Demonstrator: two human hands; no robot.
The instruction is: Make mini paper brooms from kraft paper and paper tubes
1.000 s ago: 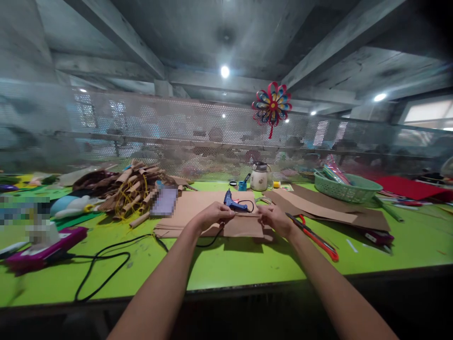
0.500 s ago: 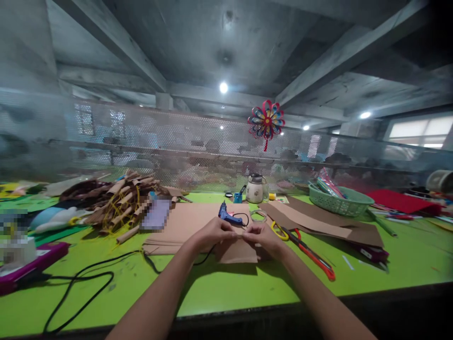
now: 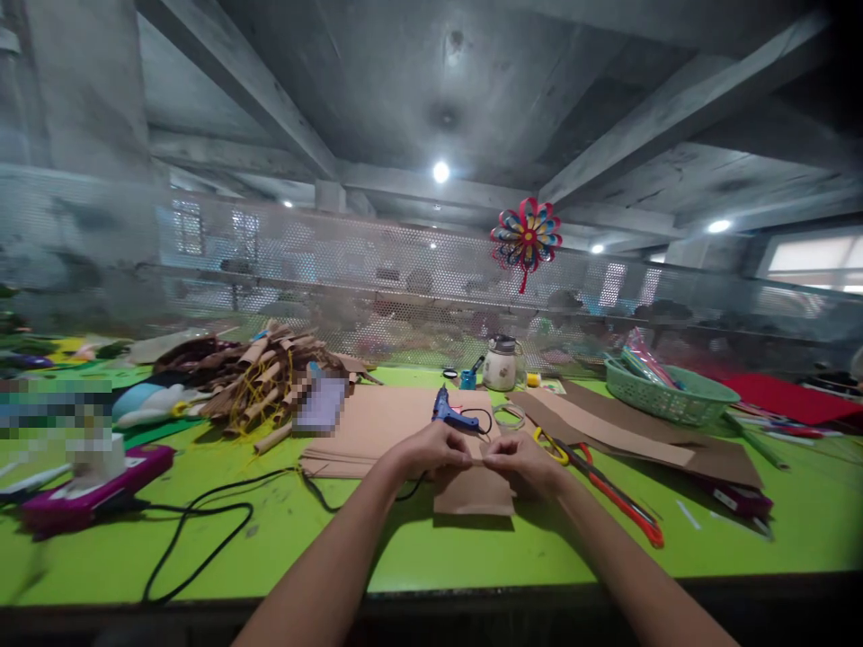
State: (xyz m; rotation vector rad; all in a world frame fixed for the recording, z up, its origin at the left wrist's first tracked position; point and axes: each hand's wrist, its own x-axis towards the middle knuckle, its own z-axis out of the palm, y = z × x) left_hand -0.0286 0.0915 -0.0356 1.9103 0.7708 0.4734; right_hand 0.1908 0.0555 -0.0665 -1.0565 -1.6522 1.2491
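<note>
A small piece of brown paper [image 3: 473, 497] is pinched along its far edge by both hands, just above the green table. My left hand [image 3: 437, 449] has its fingertips closed on the left part of that edge. On the right part, my right hand [image 3: 520, 460] pinches with thumb and forefinger. Right behind the hands, a blue glue gun [image 3: 456, 415] rests on a stack of brown paper sheets [image 3: 384, 415]. Scissors with yellow handles [image 3: 551, 447] and a red-orange cutter [image 3: 630, 505] lie to the right of my right hand.
Rolled brown paper tubes [image 3: 270, 382] are piled at the left, near a purple power strip [image 3: 101, 490] and its black cable [image 3: 202, 510]. A whitish jug [image 3: 500, 367] stands at the back. Brown strips [image 3: 620, 429] and a green basket [image 3: 674, 395] lie at the right.
The view has shifted a little to the left, so everything appears further right. Both hands still pinch the brown paper, whose near flap now faces me more squarely.
</note>
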